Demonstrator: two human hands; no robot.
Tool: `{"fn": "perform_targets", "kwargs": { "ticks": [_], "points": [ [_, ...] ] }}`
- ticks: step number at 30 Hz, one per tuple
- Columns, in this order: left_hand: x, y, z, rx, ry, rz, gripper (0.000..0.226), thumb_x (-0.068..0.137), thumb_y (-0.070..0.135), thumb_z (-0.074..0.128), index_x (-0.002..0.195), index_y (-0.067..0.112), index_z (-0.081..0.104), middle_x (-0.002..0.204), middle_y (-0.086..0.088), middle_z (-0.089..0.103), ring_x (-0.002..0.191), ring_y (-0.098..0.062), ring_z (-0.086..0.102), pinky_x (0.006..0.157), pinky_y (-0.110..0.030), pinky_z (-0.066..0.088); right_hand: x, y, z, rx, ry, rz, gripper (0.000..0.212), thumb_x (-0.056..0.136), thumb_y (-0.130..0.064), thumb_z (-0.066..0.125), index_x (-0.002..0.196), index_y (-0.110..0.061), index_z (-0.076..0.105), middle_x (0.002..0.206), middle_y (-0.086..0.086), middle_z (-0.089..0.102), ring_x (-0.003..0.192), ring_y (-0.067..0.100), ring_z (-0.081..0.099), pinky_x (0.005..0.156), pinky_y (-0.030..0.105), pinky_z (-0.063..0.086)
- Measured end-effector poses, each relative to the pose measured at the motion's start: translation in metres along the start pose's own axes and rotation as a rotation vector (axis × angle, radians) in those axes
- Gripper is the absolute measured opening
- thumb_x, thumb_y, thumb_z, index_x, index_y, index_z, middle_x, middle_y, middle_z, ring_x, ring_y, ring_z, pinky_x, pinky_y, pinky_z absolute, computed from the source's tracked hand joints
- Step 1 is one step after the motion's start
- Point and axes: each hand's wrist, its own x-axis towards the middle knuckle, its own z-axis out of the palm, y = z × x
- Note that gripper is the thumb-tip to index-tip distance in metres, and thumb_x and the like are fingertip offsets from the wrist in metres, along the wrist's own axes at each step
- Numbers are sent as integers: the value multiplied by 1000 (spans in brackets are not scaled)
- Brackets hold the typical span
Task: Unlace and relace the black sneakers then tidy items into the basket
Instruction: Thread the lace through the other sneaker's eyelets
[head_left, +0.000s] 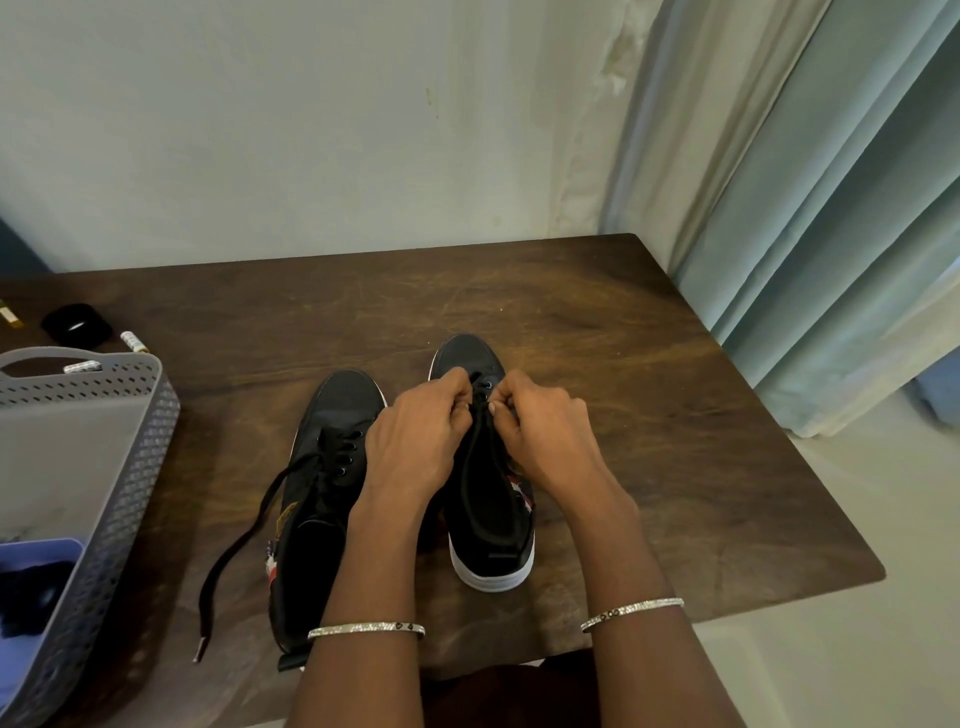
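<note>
While small items (75, 325) lie on the table (623, 364) behind the grey basket (156, 415) at far left, tidying is judged not yet begun. The left sneaker (337, 410) is seen laced, its loose lace end (221, 564) trailing. The left hand (415, 441) and right hand (543, 431) are curled, fingertips pinched on what appears to be the lace (480, 410) at the toe eyelets of the right sneaker (493, 551); whether unlacing or relacing cannot be told.
</note>
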Motion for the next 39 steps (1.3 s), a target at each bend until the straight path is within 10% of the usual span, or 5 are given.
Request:
{"fn": "perform_targets", "kwargs": {
  "ticks": [14,20,25,34,39],
  "points": [
    [1,-5,0,-33,-20,-71,1,99,37,53,98,38,53,97,14,67,89,-18,61,68,-37,47,-1,4,0,80,-18,46,7,105,-30,50,104,-27,56,99,-7,69,94,16,63,75,32,32],
    [4,-15,-9,-449,-30,-148,13,98,29,63,88,35,69,79,12,72,53,-1,59,55,-17,46,-1,28,-1,587,-105,199,7,95,-24,69,95,-20,75,88,-4,75,87,10,69,82,32,55],
    [0,-18,-16,-562,-164,-269,14,90,38,72,90,23,74,82,6,75,73,-6,63,72,-25,47,-4,34,-2,678,-192,188,5,88,-26,79,91,-22,79,85,-2,78,86,15,73,87,36,59],
    [-2,-18,-14,-654,-237,-407,9,91,19,73,84,15,77,76,2,74,68,-6,59,72,-25,45,-3,27,-4,611,-222,253,9,94,-24,72,85,-21,73,78,-6,69,73,6,63,65,21,46],
    [0,-13,-13,-736,-272,-544,16,100,9,57,87,10,67,77,-3,71,60,-6,60,46,-18,38,-1,25,-1,617,-195,375,17,98,-21,65,83,-17,69,75,-2,63,68,11,57,61,25,42]
  ]
}}
